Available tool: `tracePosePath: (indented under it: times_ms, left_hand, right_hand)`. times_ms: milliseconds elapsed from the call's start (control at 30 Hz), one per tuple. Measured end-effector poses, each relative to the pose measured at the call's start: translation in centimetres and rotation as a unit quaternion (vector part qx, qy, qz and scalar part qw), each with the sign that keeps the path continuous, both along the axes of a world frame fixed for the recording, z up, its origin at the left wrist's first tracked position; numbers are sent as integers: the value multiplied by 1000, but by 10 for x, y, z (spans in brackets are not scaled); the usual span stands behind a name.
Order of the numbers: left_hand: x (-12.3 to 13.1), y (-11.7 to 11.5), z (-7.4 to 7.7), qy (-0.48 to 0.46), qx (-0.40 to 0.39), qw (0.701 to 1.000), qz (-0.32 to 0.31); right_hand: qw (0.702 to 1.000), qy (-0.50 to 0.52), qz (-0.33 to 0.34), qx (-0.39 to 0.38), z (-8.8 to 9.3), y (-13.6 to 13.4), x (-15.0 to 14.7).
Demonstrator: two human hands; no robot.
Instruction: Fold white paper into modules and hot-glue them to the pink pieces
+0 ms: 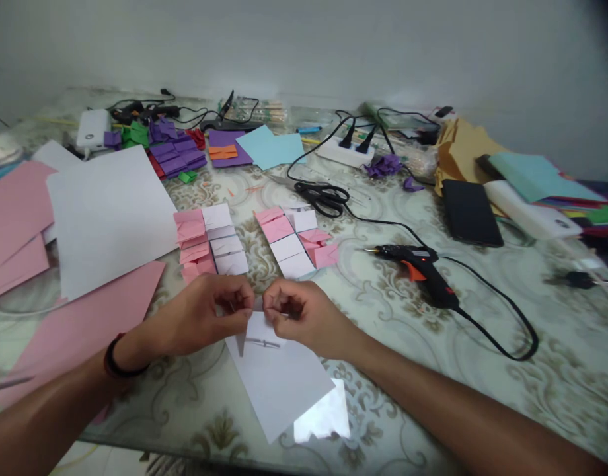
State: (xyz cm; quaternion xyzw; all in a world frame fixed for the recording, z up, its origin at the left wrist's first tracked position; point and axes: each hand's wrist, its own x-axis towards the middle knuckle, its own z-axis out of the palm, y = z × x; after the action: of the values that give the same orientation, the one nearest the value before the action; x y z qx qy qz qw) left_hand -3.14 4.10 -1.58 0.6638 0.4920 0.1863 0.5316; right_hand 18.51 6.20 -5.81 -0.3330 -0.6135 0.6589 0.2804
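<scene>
My left hand (209, 311) and my right hand (306, 314) face each other near the table's front, fingertips pinched. Between them is a small white paper piece (265, 325) with grey marks on it, gripped at its upper edge by both hands. A larger white paper sheet (289, 390) lies beneath, partly covered by the small piece and my right hand. Just beyond my hands lie two groups of folded pink and white paper pieces, one on the left (219, 238) and one on the right (297, 243).
To the right lies a black glue gun (423, 271) with its cord looping. Black-handled scissors (324, 197), a white power strip (346, 153) and a black phone (471, 213) sit farther back. Large white (110, 218) and pink sheets (90, 324) spread at left.
</scene>
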Motion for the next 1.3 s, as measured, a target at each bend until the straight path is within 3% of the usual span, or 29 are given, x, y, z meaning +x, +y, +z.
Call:
tracePosePath:
  times_ms: [200, 467, 767, 1133, 1300]
  left_hand:
    - [-5, 5, 5, -10, 4, 999, 39]
    - [4, -1, -2, 0, 4, 1000, 11]
    - [-4, 2, 6, -34, 49, 998, 32]
    - [-7, 6, 1, -79, 35, 985, 151]
    - [-5, 6, -2, -108, 35, 973, 202]
  right_hand:
    - [1000, 5, -11, -11, 0, 1, 1]
    - [1000, -5, -10, -1, 1, 1, -1]
    - [999, 30, -25, -35, -2, 1, 1]
    - [989, 123, -45, -62, -6, 6, 2]
    - [991, 111, -44, -53, -2, 3, 1]
